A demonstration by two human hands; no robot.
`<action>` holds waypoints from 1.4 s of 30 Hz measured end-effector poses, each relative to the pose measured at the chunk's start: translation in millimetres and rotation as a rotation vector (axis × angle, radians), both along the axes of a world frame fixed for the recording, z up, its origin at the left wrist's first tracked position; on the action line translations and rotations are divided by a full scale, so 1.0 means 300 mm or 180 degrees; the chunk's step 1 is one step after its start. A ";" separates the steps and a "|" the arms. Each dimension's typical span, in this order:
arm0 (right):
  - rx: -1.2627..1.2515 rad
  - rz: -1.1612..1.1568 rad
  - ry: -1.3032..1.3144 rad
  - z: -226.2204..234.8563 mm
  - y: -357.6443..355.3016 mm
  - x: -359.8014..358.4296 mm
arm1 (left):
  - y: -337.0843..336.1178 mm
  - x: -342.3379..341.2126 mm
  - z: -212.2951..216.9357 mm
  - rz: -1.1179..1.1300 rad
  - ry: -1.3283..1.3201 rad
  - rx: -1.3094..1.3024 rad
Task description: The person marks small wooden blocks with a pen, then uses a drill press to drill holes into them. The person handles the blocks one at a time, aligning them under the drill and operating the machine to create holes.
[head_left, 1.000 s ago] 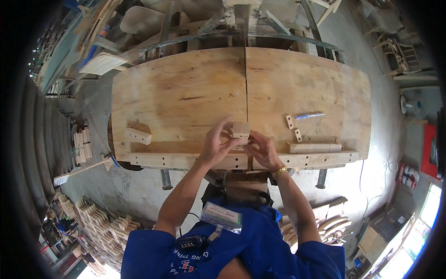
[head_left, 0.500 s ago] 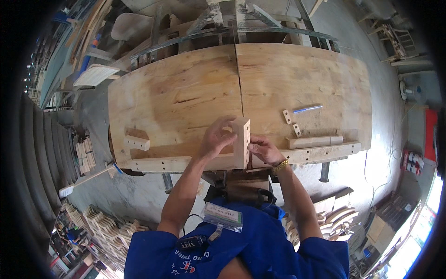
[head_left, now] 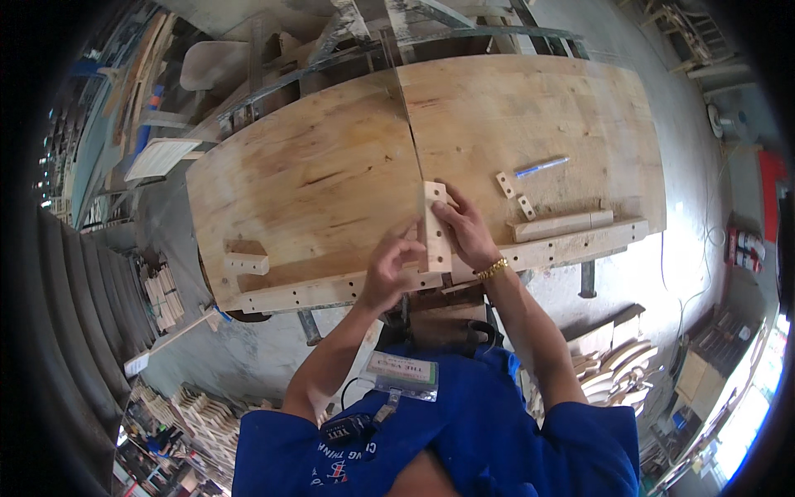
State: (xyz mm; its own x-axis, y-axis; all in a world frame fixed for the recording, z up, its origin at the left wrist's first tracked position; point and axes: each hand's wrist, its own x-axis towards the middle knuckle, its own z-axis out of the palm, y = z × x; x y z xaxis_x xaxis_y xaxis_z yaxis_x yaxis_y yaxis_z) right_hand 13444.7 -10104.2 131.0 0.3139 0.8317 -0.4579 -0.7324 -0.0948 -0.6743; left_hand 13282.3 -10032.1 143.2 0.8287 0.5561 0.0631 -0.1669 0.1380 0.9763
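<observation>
Right hand (head_left: 465, 234) clamped on a drilled wooden slat (head_left: 435, 228), holding it lengthwise near the front edge of the big plywood table (head_left: 331, 166), right by the seam between the two boards. Left hand (head_left: 389, 269) just beside the slat's lower end with fingers curled, can't tell if actually gripping anything. Over to the right: two small drilled blocks (head_left: 513, 195), a blue pen (head_left: 542, 166) and a longer wood strip (head_left: 563, 225); another drilled block (head_left: 246, 263) sitting far left.
</observation>
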 end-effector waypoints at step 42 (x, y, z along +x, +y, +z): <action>-0.0964 0.1473 -0.3342 -0.135 -0.135 0.039 | 0.065 0.136 -0.114 -0.0047 0.2425 -0.0139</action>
State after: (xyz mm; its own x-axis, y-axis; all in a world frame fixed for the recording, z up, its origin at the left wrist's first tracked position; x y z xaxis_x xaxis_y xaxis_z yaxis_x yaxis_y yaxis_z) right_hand 13456.3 -10144.9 90.3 0.3512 0.8670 -0.3535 0.3116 -0.4643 -0.8290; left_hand 13323.2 -10012.5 109.0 0.6418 0.5336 -0.5508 0.5528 0.1760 0.8145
